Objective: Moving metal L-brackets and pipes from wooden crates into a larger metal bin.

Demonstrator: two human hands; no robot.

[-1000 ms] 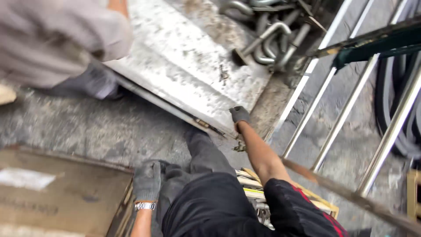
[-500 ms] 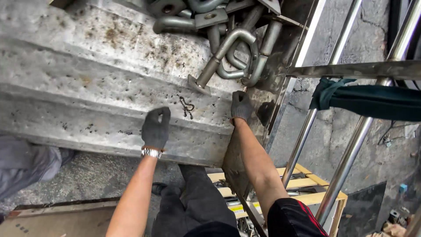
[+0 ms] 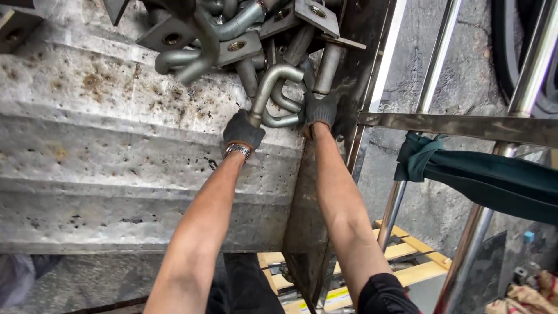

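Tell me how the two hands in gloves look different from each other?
The left hand has a shiny watch at its wrist; the right hand has none. The left hand grips the end of a bent metal bar, while the right hand rests on the pile of bars beside the dark steel edge. The left hand sits lower than the right hand. Both wear dark grey gloves and reach up over the concrete block.
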